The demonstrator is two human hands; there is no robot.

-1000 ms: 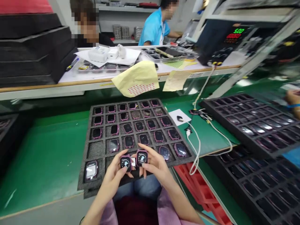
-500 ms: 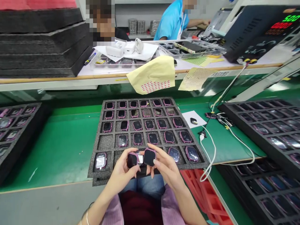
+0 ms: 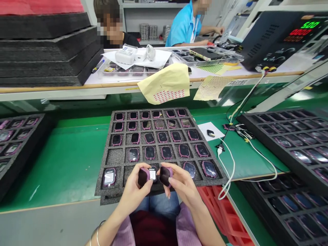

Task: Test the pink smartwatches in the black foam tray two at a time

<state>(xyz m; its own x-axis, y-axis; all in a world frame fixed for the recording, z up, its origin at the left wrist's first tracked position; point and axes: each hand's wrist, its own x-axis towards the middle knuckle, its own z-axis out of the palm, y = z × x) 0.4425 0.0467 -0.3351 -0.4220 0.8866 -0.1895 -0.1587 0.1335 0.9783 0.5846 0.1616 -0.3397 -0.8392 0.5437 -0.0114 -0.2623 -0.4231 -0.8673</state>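
on the green bench [image 3: 77, 153] i see a foam tray [image 3: 105, 155], its pockets [image 3: 114, 156] likely keeping other watches [image 3: 183, 150] apart. over its near edge, the left hand [image 3: 135, 188] grips one watch [image 3: 142, 177] and the right hand [image 3: 183, 184] pinches a second watch [image 3: 164, 176], presumably to keep both in view.

Watches [image 3: 150, 138] in tray [image 3: 114, 156] | foam stack [image 3: 43, 54] behind left | paper slip [image 3: 203, 128] right of tray | power supply [image 3: 266, 42] behind right

Watch [image 3: 164, 175] in each hand [image 3: 182, 182], foam tray [image 3: 114, 156]

Lilac sleeves [image 3: 186, 228] frame a maroon top [image 3: 155, 230] and jeans [image 3: 164, 205].
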